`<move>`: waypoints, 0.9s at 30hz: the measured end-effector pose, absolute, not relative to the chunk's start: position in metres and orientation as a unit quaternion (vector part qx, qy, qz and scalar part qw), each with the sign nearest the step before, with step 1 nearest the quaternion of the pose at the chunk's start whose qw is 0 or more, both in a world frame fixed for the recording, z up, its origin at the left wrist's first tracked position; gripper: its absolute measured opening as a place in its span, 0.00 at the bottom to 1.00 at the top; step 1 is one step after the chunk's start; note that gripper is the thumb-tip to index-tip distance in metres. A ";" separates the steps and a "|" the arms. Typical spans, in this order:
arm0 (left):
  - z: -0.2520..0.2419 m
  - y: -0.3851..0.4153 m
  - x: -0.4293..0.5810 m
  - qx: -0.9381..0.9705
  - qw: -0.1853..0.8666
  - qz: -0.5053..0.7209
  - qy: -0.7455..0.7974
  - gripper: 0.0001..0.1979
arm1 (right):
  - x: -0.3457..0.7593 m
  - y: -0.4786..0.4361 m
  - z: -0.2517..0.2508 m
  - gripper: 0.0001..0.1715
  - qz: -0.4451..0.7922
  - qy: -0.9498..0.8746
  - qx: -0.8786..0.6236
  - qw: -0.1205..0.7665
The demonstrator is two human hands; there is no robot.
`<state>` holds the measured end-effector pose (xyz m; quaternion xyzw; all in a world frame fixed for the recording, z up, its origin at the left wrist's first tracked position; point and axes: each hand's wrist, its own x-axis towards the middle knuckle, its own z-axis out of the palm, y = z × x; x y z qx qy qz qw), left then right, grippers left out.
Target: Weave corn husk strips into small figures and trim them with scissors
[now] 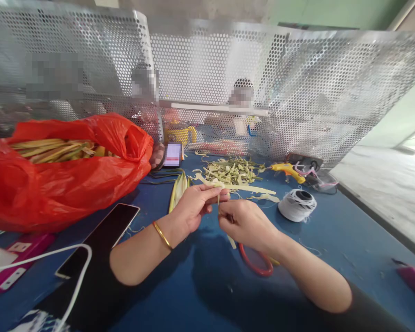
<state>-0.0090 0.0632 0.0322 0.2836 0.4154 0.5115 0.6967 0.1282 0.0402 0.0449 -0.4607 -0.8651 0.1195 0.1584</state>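
My left hand (193, 205), with a gold bangle at the wrist, pinches a pale plant-leaf strip (251, 188) that sticks out to the right. My right hand (244, 220) is closed just beside it on a thin end of strip running between the two hands. Below the right hand another pale piece (232, 242) hangs down. A red loop handle (259, 267), perhaps of scissors, lies under the right wrist, partly hidden. Behind the hands is a pile of leaf scraps (231, 170). A longer green-edged leaf piece (179, 189) lies left of them.
An orange-red plastic bag (121, 170) of leaf strips stands left, near a dark phone (103, 235) and a magenta power strip (20, 263) with a white cable. At right are a white thread spool (290, 210) and a yellow glue gun (287, 171). A perforated metal screen (207, 60) closes the back; people sit beyond.
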 end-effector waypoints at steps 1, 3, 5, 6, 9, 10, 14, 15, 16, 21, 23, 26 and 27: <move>0.033 0.063 -0.009 0.281 0.694 0.513 0.420 0.03 | 0.130 0.040 0.047 0.16 0.115 -0.870 -0.452 0.158; 0.034 0.064 -0.010 0.279 0.687 0.522 0.422 0.04 | 0.135 0.040 0.052 0.18 0.076 -0.874 -0.435 0.204; 0.037 0.065 -0.013 0.286 0.682 0.529 0.416 0.05 | 0.142 0.043 0.058 0.16 -0.026 -0.856 -0.430 0.285; 0.038 0.065 -0.014 0.291 0.682 0.530 0.411 0.06 | 0.145 0.046 0.059 0.14 -0.087 -0.841 -0.431 0.315; 0.039 0.064 -0.016 0.304 0.691 0.522 0.398 0.04 | 0.153 0.058 0.058 0.11 -0.187 -0.831 -0.420 0.312; 0.039 0.064 -0.016 0.307 0.695 0.516 0.396 0.03 | 0.154 0.062 0.056 0.11 -0.177 -0.842 -0.413 0.298; 0.034 0.062 -0.013 0.343 0.674 0.502 0.419 0.09 | 0.153 0.070 0.045 0.14 -0.115 -0.868 -0.402 0.268; 0.033 0.062 -0.012 0.353 0.664 0.503 0.426 0.11 | 0.152 0.070 0.044 0.15 -0.108 -0.871 -0.400 0.263; 0.031 0.063 -0.011 0.360 0.655 0.503 0.433 0.13 | 0.151 0.069 0.043 0.16 -0.102 -0.874 -0.398 0.258; 0.030 0.063 -0.010 0.365 0.648 0.501 0.443 0.15 | 0.154 0.066 0.053 0.14 -0.029 -0.878 -0.415 0.237; 0.030 0.063 -0.010 0.367 0.651 0.497 0.441 0.14 | 0.158 0.065 0.058 0.12 0.017 -0.870 -0.436 0.228; 0.029 0.063 -0.011 0.365 0.657 0.492 0.439 0.13 | 0.163 0.063 0.063 0.11 0.070 -0.853 -0.472 0.210; 0.029 0.064 -0.011 0.366 0.659 0.489 0.438 0.13 | 0.164 0.063 0.064 0.11 0.081 -0.849 -0.481 0.202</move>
